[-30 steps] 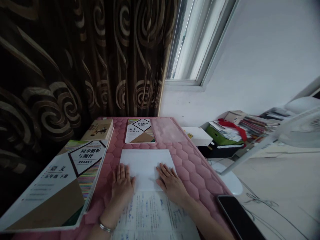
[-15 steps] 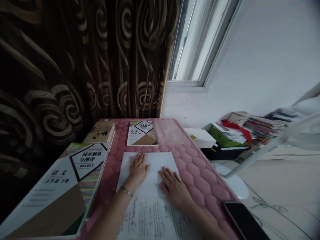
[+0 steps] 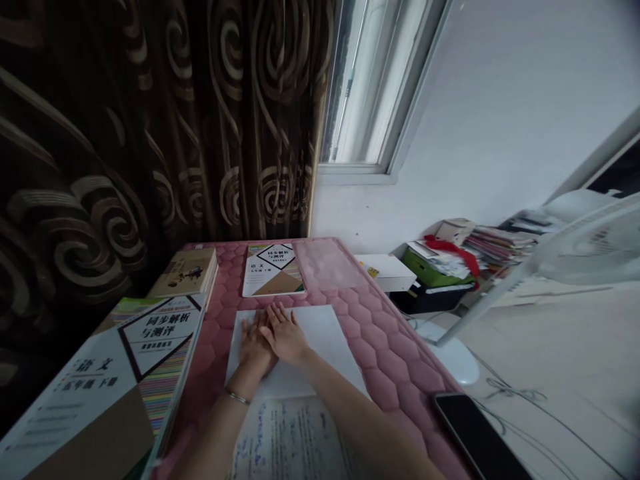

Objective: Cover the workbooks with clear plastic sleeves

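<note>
A white sheet of paper lies on the pink quilted table cover, its near part meeting a printed page with blue handwriting. My left hand, with a bracelet at its wrist, rests flat on the sheet's left half, fingers spread. My right hand lies flat too, its fingers and thumb overlapping the back of the left hand and hiding part of it. Neither hand grips anything.
A large workbook and a brown-covered book lie at the left. Another workbook is beyond the paper. A phone sits at the right edge. Past the table stand a white fan and a green bin with papers.
My right hand has moved left across the sheet onto my left hand. The left hand stays on the paper. The view has turned slightly to the right.
</note>
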Motion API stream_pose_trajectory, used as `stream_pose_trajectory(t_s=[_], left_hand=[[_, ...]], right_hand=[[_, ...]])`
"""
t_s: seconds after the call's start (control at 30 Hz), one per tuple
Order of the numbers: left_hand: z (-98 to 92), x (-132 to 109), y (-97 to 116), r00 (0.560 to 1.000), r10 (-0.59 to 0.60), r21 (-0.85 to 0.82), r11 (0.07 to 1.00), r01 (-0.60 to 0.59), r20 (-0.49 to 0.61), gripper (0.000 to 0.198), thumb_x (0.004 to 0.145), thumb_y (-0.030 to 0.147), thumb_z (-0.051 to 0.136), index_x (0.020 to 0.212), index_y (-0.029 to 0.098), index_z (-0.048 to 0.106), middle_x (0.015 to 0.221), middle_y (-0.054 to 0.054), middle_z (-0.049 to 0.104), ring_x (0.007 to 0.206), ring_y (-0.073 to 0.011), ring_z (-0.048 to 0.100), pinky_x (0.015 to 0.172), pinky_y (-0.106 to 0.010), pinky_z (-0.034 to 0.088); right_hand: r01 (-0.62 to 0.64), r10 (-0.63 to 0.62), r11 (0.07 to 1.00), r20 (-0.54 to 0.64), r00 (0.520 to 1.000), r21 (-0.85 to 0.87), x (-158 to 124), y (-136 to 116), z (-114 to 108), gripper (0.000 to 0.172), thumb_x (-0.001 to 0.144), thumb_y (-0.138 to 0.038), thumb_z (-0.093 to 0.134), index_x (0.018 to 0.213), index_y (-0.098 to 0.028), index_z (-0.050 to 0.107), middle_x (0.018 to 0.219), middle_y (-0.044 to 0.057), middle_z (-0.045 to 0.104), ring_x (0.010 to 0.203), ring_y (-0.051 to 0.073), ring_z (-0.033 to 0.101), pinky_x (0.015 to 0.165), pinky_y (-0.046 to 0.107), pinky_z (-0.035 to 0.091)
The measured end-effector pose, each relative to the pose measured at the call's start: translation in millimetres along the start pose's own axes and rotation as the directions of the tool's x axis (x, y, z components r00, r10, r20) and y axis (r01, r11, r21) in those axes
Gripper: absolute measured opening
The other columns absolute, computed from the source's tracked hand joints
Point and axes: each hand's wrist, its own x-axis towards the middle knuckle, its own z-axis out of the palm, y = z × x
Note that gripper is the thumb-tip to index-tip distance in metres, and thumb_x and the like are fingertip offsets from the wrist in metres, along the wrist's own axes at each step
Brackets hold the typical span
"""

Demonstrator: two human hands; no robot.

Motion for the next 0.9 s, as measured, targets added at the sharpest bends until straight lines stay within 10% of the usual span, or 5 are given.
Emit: stream_pose_trajectory(t_s=[0.9], left_hand=[[-17.7, 4, 1, 0.908, -0.418, 0.037, 0.907, 0.418, -0.014, 0.079, 0.09, 0.047, 0.037, 0.148, -0.006, 0.025, 0.152, -0.029, 0.033, 0.145, -0.0346, 0.025, 0.116, -0.063, 0.011]], right_hand=[[-0.49, 0.471, 0.836, -0.136, 0.872, -0.248, -27, 83, -11, 0.077, 0.098, -0.054, 0.02, 0.152, 0.001, 0.019, 0.157, 0.017, 0.026, 0.147, 0.028, 0.018, 0.118, 0.051, 0.01]])
